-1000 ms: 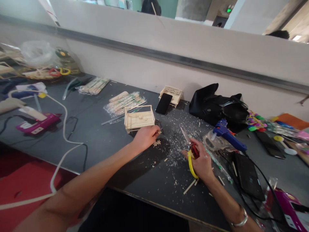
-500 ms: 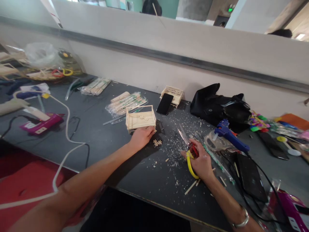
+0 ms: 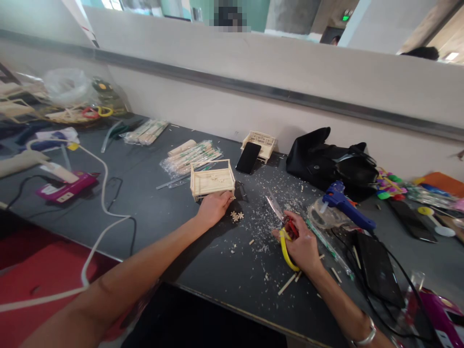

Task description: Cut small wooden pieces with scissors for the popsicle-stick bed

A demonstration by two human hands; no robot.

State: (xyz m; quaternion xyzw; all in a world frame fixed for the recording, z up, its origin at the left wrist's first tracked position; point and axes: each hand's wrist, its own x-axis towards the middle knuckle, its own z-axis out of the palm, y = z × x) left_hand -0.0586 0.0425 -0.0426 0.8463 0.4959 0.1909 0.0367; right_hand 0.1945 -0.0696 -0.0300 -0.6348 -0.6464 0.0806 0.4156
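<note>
My left hand point(image 3: 214, 209) is closed at the front right corner of a small wooden-stick frame point(image 3: 212, 181), its fingertips around something small that I cannot make out. Little flower-shaped wooden pieces point(image 3: 237, 216) lie on the dark table just right of that hand, and similar ones rest inside the frame. In my right hand point(image 3: 302, 244) are scissors point(image 3: 286, 237) with red and yellow handles, their blades pointing up and left above scattered pale chips. Behind the frame, a black phone point(image 3: 248, 157) leans on a second small wooden model point(image 3: 266, 140).
Bagged sticks point(image 3: 194, 157) lie behind the frame. On the right are a black bag point(image 3: 326, 162), a blue glue gun point(image 3: 348, 208) with its cable and a dark device point(image 3: 379, 266). A white cable point(image 3: 105, 193) and magenta power strip point(image 3: 67, 187) occupy the left.
The camera view has shifted slightly, moving the scene a little to the right. Both hands keep nearly the same pose, and the scissors are still in my right hand.
</note>
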